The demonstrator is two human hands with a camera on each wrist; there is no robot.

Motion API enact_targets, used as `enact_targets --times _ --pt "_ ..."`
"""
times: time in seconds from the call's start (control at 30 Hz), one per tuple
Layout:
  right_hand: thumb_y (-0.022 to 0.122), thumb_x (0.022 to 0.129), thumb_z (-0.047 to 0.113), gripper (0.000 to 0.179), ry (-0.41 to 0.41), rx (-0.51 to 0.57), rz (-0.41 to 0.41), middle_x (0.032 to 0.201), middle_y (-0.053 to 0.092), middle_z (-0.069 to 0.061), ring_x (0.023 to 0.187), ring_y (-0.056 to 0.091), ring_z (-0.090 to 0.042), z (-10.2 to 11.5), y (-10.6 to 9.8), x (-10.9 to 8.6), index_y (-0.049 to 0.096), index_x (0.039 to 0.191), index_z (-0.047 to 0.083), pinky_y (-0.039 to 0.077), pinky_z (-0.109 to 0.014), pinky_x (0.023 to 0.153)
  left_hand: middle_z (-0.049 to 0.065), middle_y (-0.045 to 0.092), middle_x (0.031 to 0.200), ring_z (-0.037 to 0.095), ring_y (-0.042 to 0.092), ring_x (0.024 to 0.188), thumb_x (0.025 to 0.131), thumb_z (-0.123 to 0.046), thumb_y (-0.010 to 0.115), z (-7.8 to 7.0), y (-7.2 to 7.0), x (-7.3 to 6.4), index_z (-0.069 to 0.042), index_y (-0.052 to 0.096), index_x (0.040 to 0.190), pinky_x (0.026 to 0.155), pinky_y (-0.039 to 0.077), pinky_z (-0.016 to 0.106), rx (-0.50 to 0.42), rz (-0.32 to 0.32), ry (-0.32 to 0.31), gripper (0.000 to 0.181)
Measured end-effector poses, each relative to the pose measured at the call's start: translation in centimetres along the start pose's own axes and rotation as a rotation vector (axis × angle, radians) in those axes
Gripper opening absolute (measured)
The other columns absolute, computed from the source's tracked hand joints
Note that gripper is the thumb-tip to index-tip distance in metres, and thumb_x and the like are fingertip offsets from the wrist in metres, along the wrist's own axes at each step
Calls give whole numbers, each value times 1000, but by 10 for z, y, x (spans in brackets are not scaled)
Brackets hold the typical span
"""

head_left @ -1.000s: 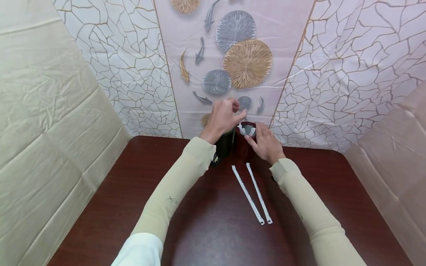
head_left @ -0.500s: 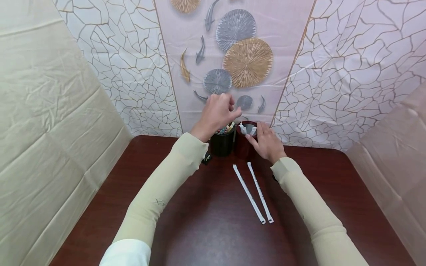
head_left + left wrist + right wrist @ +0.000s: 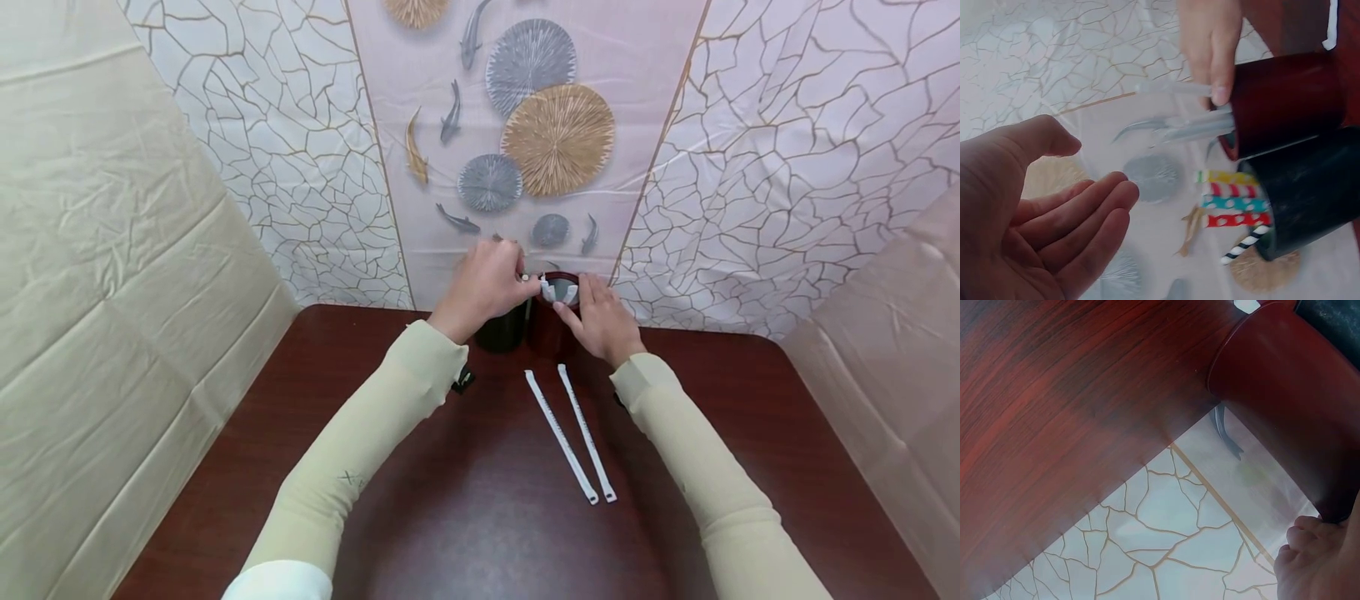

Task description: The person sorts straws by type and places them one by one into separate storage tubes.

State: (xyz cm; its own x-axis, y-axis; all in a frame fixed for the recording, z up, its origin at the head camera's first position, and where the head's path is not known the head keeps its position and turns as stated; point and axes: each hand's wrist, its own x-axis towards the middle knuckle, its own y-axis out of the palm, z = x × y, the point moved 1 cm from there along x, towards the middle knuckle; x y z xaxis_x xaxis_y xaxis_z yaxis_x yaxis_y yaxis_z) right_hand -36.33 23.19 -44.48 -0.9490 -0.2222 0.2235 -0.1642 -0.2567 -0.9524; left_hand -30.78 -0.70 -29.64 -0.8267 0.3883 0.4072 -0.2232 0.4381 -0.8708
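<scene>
My left hand (image 3: 483, 283) is raised just above the black cup (image 3: 501, 332), fingers loosely bent and holding nothing. Its empty palm and fingers (image 3: 1107, 197) show in the left wrist view. That cup holds several patterned straws (image 3: 1235, 203), dotted and striped. Right beside it stands a dark red cup (image 3: 547, 333) with white straws (image 3: 1191, 128) poking out of the mouth. My right hand (image 3: 603, 321) holds the red cup at its rim, thumb at the near side and fingers along the right. Two white wrapped straws (image 3: 562, 437) lie side by side on the table.
The dark red-brown table (image 3: 480, 533) ends at a patterned cloth wall (image 3: 300, 150) close behind the cups. A small black object (image 3: 463, 381) lies near my left wrist. Pale fabric walls (image 3: 112, 333) border both sides.
My left hand rises and draws left from the red cup, then lowers over the black cup. The right hand stays at the red cup, and the two straws on the table lie still.
</scene>
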Motion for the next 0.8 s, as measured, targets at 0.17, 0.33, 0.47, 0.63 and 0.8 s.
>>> enact_targets --times 0.17,0.33,0.47,0.63,0.8 --pt "28 109 68 94 5 -5 13 173 20 -30 161 21 -47 1 0 0 16 166 -6 25 -62 129 -6 23 50 9 19 52 91 -25 74 6 21 -9 -16 33 51 50 22 25 -26 73 -37 58" --pt "24 108 70 96 2 -12 29 173 18 -30 162 18 -47 1 1 1 14 167 -6 23 -61 130 -7 26 46 11 30 49 93 -29 76 11 44 -18 -16 36 50 52 30 27 -27 167 -101 60" --pt "25 109 68 95 3 -17 28 173 18 -30 162 18 -46 1 1 1 14 166 -7 22 -61 131 -5 41 47 16 53 56 95 -35 76 13 64 -24 -16 48 56 53 41 28 -28 252 -167 52" --pt "27 110 67 93 5 -13 20 173 19 -30 162 19 -46 2 -1 0 15 166 -7 23 -61 131 -1 57 56 20 64 63 97 -35 76 16 88 -32 -13 60 65 50 46 30 -89 354 -251 42" --pt "26 109 67 94 6 -9 24 173 18 -30 162 18 -47 1 -1 1 14 166 -6 22 -61 131 1 57 63 20 60 62 96 -34 77 18 109 -38 -11 61 76 50 45 30 -133 404 -293 35"
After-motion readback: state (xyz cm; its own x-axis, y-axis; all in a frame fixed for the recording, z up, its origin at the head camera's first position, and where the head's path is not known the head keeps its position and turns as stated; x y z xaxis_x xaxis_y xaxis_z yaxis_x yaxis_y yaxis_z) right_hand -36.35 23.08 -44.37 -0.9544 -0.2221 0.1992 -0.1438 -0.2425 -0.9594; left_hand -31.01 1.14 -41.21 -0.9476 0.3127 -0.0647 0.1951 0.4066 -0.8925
